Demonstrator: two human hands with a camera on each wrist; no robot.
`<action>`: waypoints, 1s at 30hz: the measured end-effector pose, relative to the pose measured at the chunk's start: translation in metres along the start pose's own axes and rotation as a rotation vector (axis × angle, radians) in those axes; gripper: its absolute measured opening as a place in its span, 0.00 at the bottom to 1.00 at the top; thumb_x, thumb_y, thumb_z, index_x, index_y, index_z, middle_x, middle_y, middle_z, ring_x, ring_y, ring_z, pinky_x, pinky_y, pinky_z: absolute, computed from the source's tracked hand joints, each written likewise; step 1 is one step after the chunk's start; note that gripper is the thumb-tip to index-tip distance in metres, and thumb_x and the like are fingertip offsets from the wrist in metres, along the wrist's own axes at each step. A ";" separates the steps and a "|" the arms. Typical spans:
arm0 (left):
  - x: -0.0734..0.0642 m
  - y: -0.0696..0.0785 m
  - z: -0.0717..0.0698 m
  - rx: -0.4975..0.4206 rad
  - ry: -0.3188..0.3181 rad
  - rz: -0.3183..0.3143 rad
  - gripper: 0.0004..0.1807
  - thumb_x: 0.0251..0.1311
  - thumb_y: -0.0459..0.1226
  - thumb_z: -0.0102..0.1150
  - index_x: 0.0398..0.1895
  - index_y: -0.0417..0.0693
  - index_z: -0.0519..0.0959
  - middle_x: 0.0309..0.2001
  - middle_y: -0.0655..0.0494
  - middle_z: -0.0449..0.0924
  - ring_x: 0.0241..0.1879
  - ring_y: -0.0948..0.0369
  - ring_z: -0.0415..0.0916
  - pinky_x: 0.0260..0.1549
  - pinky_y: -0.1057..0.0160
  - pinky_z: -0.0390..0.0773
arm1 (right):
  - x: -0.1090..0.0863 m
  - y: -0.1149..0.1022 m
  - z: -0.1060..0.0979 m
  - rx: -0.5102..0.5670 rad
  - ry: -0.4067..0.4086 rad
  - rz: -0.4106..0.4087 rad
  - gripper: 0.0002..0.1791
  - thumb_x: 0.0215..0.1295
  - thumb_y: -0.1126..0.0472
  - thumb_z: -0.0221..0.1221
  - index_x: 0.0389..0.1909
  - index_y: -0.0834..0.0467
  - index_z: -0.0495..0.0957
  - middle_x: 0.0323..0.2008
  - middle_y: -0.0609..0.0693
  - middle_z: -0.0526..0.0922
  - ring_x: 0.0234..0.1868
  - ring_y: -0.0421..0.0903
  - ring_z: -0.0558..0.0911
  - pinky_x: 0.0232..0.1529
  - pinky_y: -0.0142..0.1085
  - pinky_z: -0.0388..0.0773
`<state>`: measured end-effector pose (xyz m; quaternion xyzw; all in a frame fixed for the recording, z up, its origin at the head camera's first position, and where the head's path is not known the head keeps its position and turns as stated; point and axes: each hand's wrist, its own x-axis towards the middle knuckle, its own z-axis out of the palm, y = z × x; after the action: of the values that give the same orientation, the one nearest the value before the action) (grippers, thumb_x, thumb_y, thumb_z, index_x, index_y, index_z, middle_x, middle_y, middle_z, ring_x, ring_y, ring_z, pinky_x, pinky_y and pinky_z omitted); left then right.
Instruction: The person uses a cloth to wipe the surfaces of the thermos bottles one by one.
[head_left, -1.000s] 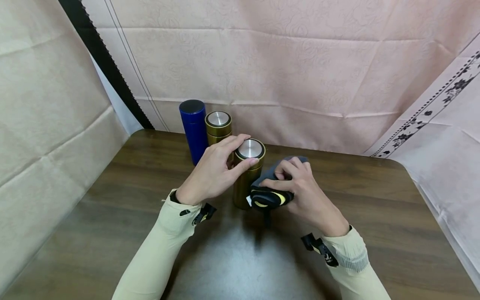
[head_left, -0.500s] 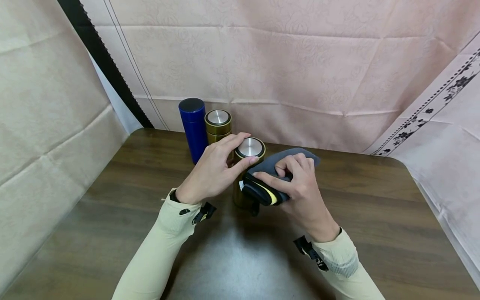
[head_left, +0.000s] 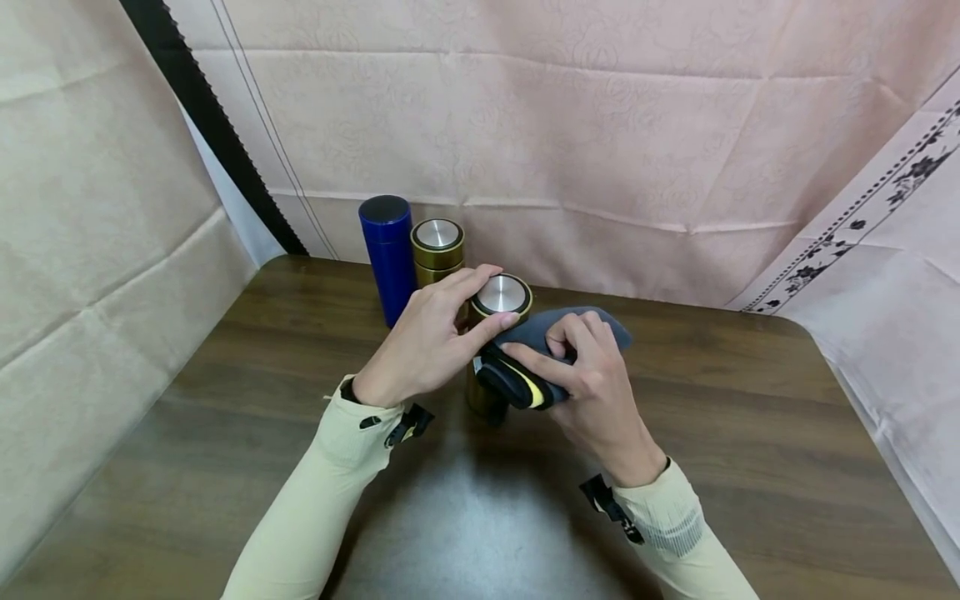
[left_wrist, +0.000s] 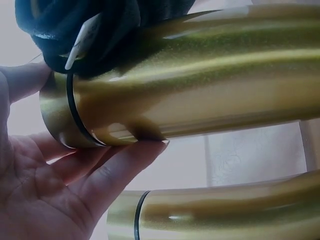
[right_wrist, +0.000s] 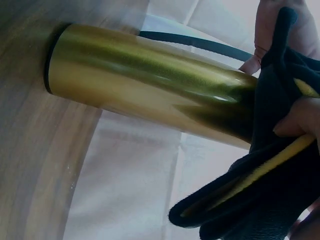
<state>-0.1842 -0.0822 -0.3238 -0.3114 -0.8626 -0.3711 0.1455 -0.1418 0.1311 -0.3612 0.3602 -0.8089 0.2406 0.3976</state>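
Observation:
A gold thermos (head_left: 501, 296) with a silver-topped lid stands upright near the middle of the table. My left hand (head_left: 423, 342) holds its upper part, thumb on the near side and fingers round the left side. With bent fingers my right hand (head_left: 596, 392) grips a folded dark grey and black cloth (head_left: 536, 333) with yellow edging. The cloth presses on the right side of the thermos just below the lid and covers part of it. In the left wrist view a white tag (left_wrist: 82, 42) sticks out of the cloth. The right wrist view shows the bare lower body of the thermos (right_wrist: 145, 80).
Behind my left hand stand a second gold thermos (head_left: 437, 242) and a blue thermos (head_left: 388, 262), close together. The brown wooden table (head_left: 750, 400) ends at a pale cloth backdrop (head_left: 600, 150), and further pale cloth hangs at both sides.
My right hand has moved left with the cloth and turned it, so more of its grey side shows. The left hand and the thermos have stayed in place.

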 end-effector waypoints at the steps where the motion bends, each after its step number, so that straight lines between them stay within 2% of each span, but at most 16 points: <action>1: 0.000 0.000 0.000 -0.005 -0.004 -0.002 0.26 0.71 0.54 0.59 0.65 0.51 0.75 0.46 0.62 0.79 0.35 0.65 0.74 0.35 0.65 0.78 | -0.001 0.000 0.000 -0.001 -0.011 0.008 0.19 0.54 0.66 0.74 0.46 0.43 0.89 0.30 0.51 0.63 0.36 0.52 0.66 0.39 0.45 0.65; 8: -0.001 -0.001 0.000 -0.012 -0.014 -0.023 0.27 0.71 0.54 0.58 0.67 0.52 0.74 0.48 0.63 0.79 0.35 0.65 0.74 0.36 0.65 0.78 | -0.002 -0.002 -0.002 -0.019 -0.149 0.065 0.25 0.50 0.71 0.75 0.47 0.43 0.89 0.29 0.48 0.62 0.34 0.48 0.64 0.39 0.40 0.60; 12: -0.001 0.000 -0.001 -0.011 -0.010 -0.023 0.27 0.71 0.54 0.58 0.67 0.53 0.74 0.47 0.63 0.79 0.34 0.65 0.74 0.35 0.65 0.78 | -0.003 -0.002 0.000 -0.014 -0.172 0.052 0.29 0.43 0.75 0.76 0.46 0.46 0.90 0.27 0.47 0.62 0.33 0.46 0.64 0.36 0.37 0.62; 15: -0.001 0.000 -0.001 -0.013 -0.014 -0.021 0.27 0.72 0.54 0.58 0.66 0.52 0.74 0.47 0.63 0.79 0.34 0.64 0.75 0.36 0.63 0.79 | -0.004 0.000 0.002 -0.025 -0.225 0.039 0.32 0.38 0.78 0.75 0.45 0.46 0.90 0.26 0.46 0.65 0.32 0.45 0.65 0.33 0.35 0.64; 19: -0.001 0.000 -0.002 -0.009 -0.015 -0.025 0.28 0.72 0.55 0.57 0.67 0.51 0.74 0.48 0.63 0.79 0.34 0.64 0.74 0.37 0.63 0.79 | -0.007 0.001 0.004 -0.057 -0.332 0.062 0.30 0.41 0.74 0.76 0.46 0.43 0.90 0.26 0.45 0.68 0.31 0.44 0.66 0.31 0.34 0.66; 21: -0.001 0.000 -0.002 -0.007 -0.014 -0.028 0.29 0.72 0.55 0.57 0.68 0.50 0.73 0.49 0.62 0.80 0.34 0.64 0.74 0.36 0.64 0.78 | -0.008 0.001 0.005 -0.068 -0.365 0.078 0.27 0.44 0.70 0.78 0.45 0.42 0.90 0.26 0.44 0.68 0.31 0.44 0.66 0.31 0.34 0.67; 24: -0.001 0.000 -0.003 -0.010 -0.016 -0.032 0.30 0.72 0.55 0.57 0.69 0.50 0.73 0.52 0.62 0.80 0.36 0.64 0.75 0.38 0.64 0.78 | -0.010 0.001 0.007 -0.069 -0.404 0.105 0.27 0.43 0.69 0.78 0.45 0.41 0.90 0.25 0.43 0.70 0.31 0.44 0.68 0.30 0.33 0.69; 30: -0.002 -0.001 -0.003 -0.010 -0.016 -0.031 0.30 0.72 0.56 0.56 0.69 0.49 0.73 0.58 0.60 0.80 0.45 0.65 0.77 0.49 0.62 0.79 | -0.020 0.002 0.017 -0.046 -0.503 0.179 0.21 0.48 0.65 0.77 0.43 0.41 0.91 0.21 0.39 0.67 0.28 0.40 0.68 0.27 0.32 0.72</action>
<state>-0.1833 -0.0852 -0.3232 -0.3016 -0.8665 -0.3754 0.1313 -0.1432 0.1286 -0.3872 0.3266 -0.9161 0.1591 0.1696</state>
